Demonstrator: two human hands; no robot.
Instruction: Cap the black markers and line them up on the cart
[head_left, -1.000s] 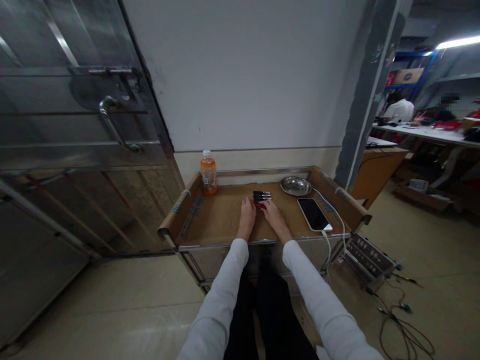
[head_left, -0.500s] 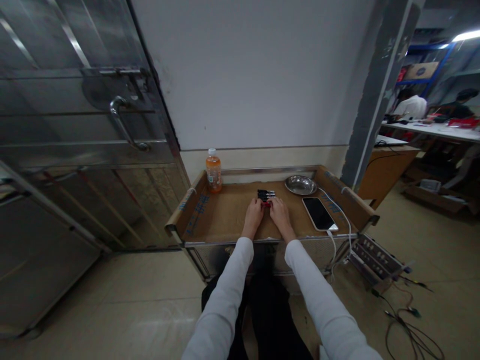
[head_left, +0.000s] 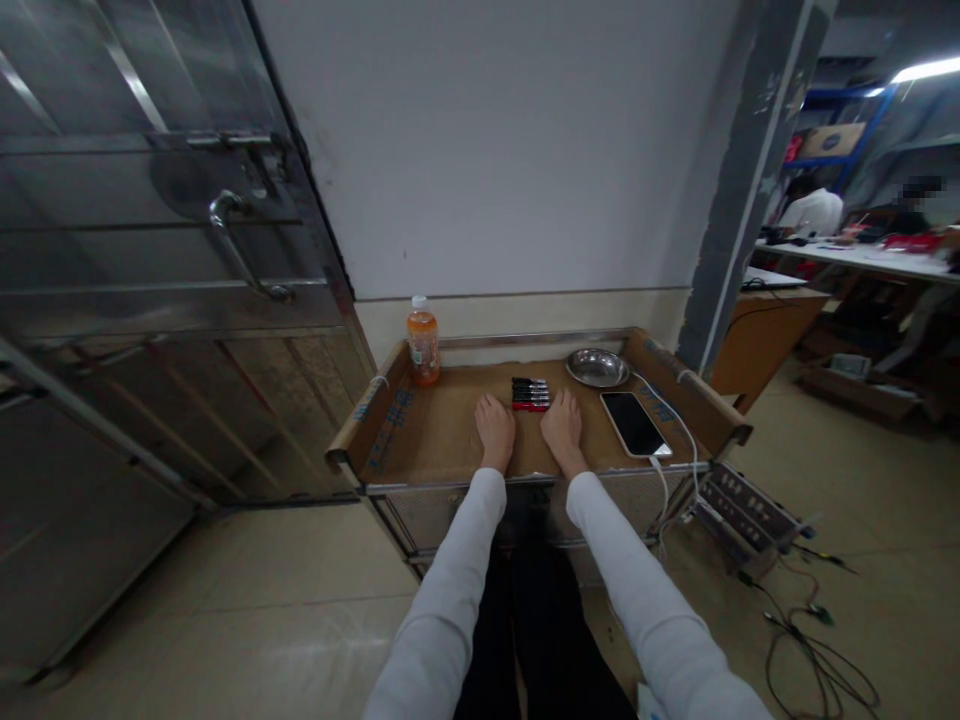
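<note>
Several black markers (head_left: 529, 388) lie side by side in a neat row on the cardboard-lined tray top (head_left: 442, 440), with a red marker (head_left: 530, 407) at the near end of the row. My left hand (head_left: 496, 430) rests on the cardboard just left of the row, fingers lying flat and holding nothing. To the right of the row, my right hand (head_left: 562, 425) lies in the same way, fingers stretched forward and nothing in them. Both hands are apart from each other, with the markers between them.
An orange drink bottle (head_left: 424, 345) stands in the back left corner. At the right are a round metal dish (head_left: 598, 367) and a phone (head_left: 635, 424) with a white cable (head_left: 664, 490). Raised cardboard sides (head_left: 694, 395) border the top. Cables (head_left: 814, 650) lie on the floor.
Both hands have let go of the red marker and moved apart to either side. The whole row of markers is now in plain view.
</note>
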